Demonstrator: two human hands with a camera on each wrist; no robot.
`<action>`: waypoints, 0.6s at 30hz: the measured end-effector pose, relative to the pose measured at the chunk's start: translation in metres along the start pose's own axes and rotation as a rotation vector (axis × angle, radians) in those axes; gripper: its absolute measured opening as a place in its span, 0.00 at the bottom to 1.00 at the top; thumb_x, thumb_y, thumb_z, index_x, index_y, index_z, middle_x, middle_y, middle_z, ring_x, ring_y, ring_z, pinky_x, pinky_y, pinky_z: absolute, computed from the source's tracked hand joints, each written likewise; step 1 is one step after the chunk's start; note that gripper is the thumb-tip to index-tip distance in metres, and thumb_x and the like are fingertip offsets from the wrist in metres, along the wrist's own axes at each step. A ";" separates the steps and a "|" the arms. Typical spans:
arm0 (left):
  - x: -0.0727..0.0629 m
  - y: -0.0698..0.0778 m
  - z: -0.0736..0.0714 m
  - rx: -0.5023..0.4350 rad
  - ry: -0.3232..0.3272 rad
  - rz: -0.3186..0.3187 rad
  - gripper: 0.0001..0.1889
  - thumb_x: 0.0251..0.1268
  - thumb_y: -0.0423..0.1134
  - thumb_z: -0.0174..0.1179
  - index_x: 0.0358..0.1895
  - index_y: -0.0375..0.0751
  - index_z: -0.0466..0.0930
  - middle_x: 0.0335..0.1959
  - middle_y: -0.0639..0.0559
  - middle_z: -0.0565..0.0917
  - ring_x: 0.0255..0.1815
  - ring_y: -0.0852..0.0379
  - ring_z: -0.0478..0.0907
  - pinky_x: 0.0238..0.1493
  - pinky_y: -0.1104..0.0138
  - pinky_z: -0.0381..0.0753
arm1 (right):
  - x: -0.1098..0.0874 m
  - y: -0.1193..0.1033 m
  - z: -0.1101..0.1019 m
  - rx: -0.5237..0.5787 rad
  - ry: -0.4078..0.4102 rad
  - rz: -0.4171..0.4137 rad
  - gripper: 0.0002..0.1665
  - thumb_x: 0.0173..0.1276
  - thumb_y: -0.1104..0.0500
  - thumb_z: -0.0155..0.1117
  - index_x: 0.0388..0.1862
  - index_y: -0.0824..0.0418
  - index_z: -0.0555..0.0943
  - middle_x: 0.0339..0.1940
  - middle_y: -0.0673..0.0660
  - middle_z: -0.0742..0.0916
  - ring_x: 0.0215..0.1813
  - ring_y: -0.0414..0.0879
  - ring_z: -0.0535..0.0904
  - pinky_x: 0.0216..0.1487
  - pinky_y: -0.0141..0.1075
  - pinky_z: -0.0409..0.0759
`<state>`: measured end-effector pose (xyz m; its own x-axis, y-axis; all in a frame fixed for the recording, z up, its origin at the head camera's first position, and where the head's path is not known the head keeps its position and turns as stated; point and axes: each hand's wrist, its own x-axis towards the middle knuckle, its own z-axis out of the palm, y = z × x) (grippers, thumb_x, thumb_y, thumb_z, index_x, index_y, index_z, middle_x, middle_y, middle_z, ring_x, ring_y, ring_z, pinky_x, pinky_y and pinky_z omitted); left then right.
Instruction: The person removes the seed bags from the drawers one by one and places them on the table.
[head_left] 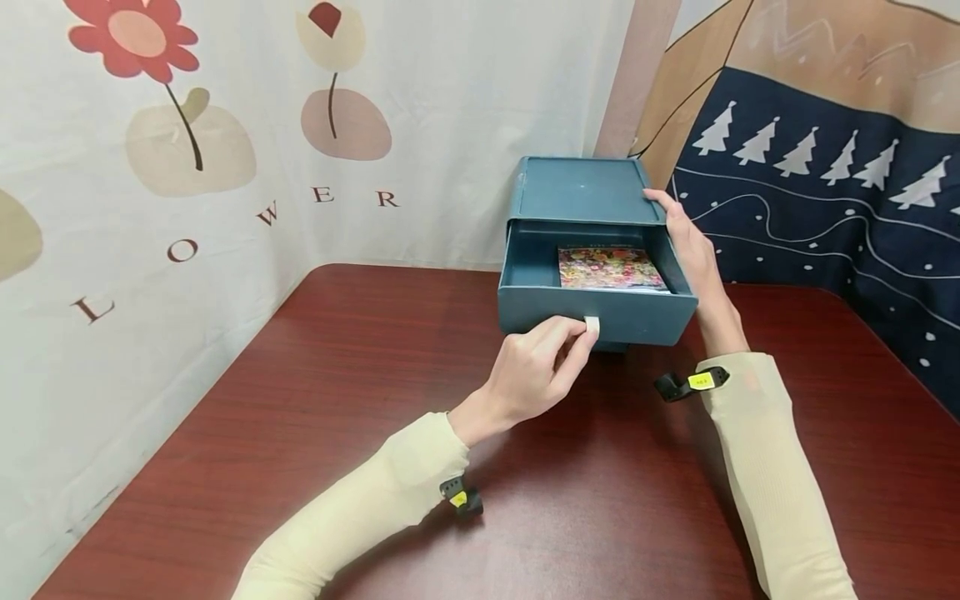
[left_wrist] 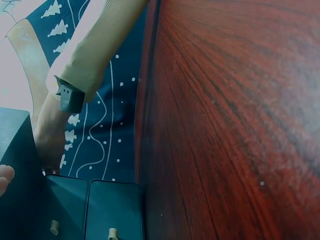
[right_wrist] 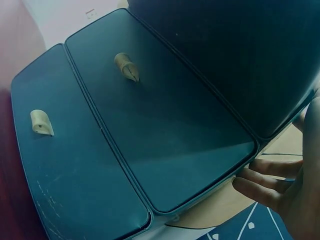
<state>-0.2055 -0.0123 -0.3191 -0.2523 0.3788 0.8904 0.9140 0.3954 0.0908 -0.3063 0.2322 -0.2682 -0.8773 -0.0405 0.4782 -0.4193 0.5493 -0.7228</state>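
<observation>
A blue-green drawer cabinet (head_left: 585,187) stands at the back of the table, its top drawer (head_left: 540,310) pulled out. My left hand (head_left: 532,375) pinches the pale pull tab (head_left: 592,323) on that drawer's front between thumb and finger. Inside the drawer lies a flat item with a colourful printed cover (head_left: 611,267). My right hand (head_left: 693,250) rests against the cabinet's right side, one finger reaching onto its top edge. In the right wrist view, its fingers (right_wrist: 265,182) touch the cabinet's side. Two lower drawers are closed, the middle one (right_wrist: 170,115) and the bottom one (right_wrist: 80,155).
The cabinet stands on a dark red wood-grain table (head_left: 360,350). Behind it hangs a white curtain (head_left: 450,108) with flower prints and letters. To the right is a navy cloth (head_left: 795,208) with white trees. Each sleeve carries a black wrist camera (head_left: 675,387).
</observation>
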 end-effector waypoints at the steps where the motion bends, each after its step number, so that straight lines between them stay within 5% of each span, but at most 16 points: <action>1: 0.000 0.000 0.000 0.000 0.001 0.004 0.03 0.69 0.34 0.62 0.39 0.38 0.81 0.31 0.51 0.83 0.27 0.62 0.75 0.28 0.79 0.74 | 0.000 0.000 0.000 -0.004 -0.001 0.001 0.33 0.82 0.35 0.27 0.78 0.40 0.65 0.78 0.58 0.68 0.74 0.58 0.65 0.73 0.59 0.58; 18: 0.000 0.002 0.000 0.006 0.012 0.025 0.03 0.69 0.34 0.62 0.38 0.38 0.81 0.30 0.52 0.83 0.26 0.63 0.75 0.27 0.79 0.73 | -0.001 -0.001 0.001 0.021 -0.008 0.019 0.34 0.79 0.31 0.29 0.78 0.37 0.64 0.78 0.57 0.69 0.73 0.60 0.66 0.73 0.61 0.56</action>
<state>-0.2040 -0.0116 -0.3190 -0.2259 0.3784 0.8977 0.9180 0.3911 0.0662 -0.3057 0.2307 -0.2688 -0.8872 -0.0370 0.4600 -0.4071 0.5320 -0.7424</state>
